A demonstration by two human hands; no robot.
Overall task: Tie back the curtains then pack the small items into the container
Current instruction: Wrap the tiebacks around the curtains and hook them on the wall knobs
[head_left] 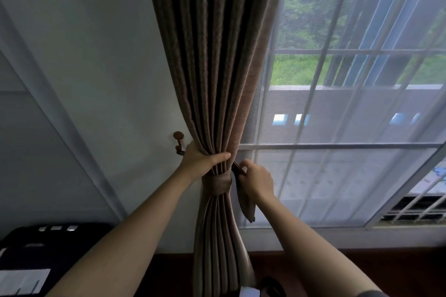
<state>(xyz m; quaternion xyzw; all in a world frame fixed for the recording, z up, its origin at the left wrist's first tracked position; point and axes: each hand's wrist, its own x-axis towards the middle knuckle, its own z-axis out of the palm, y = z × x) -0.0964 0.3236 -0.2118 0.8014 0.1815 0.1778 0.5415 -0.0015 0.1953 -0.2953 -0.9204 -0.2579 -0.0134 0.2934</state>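
Gripping the soft, heavy curtain (212, 103) just above its tieback (220, 183), our left hand (202, 159) is wrapped around the gathered folds; our right hand (255, 178) pinches the limp tieback's end. Beyond sits the wall hook (178, 138).

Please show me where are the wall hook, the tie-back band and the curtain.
wall hook (178, 136): head view, on its round knob.
tie-back band (220, 183): head view, on the wrapped part.
curtain (212, 55): head view, on the upper folds.
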